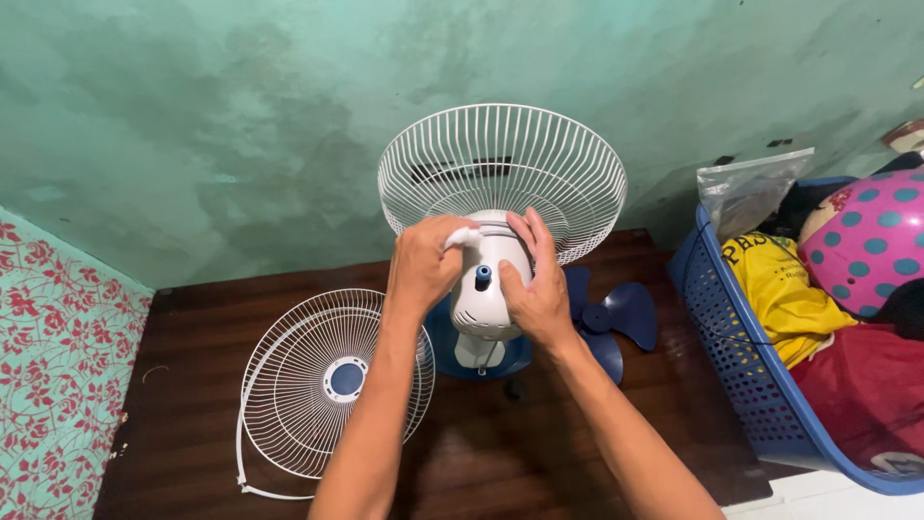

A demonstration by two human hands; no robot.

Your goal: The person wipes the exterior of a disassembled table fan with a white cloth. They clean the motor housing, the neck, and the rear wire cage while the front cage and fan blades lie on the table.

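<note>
A small fan stands on a dark wooden table (202, 327), with its white motor housing (481, 294) toward me and its white rear grille (500, 159) behind. My left hand (423, 265) grips the housing's top left, fingers curled over a white part. On the housing's right side rests my right hand (539, 284), wrapped around it. A blue knob (483, 273) shows between the hands. The fan's blue base (452, 347) lies under the housing.
The loose white front grille (332, 380) lies flat on the table to the left. Blue fan blades (611, 318) lie to the right of the fan. A blue plastic basket (731, 347) with clothes and a dotted pink helmet (866, 241) stands at right. Patterned cloth (58, 347) at left.
</note>
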